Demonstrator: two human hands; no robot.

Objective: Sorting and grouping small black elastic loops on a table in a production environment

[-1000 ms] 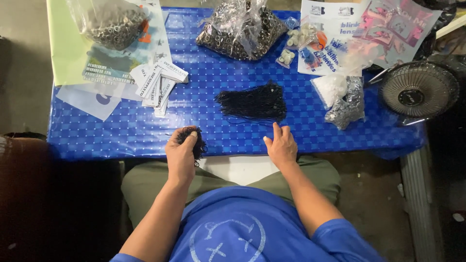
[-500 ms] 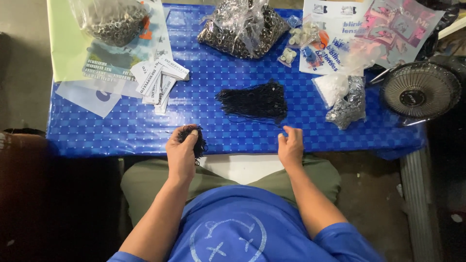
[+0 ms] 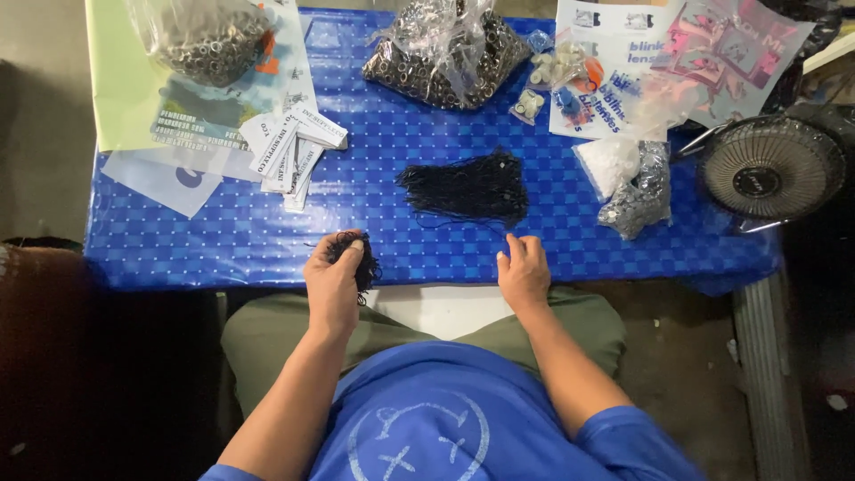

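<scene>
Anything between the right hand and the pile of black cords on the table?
Nothing visible. The right hand rests on the blue tablecloth just below the pile of black cords, with only bare cloth between them. The left hand holds a separate bunch of black cords off to the side.

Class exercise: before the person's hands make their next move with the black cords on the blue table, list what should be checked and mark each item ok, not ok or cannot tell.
1. Left hand grips a small bunch of black cords: ok.
2. Right hand is empty, fingertips on the blue table near its front edge: ok.
3. Pile of black cords lies just beyond the right hand, nothing between: ok.
4. Cords in the pile are untangled: cannot tell.
5. Stack of white paper tags lies apart from both hands: ok.
6. Small fan at the table's right end is running: cannot tell.
</scene>
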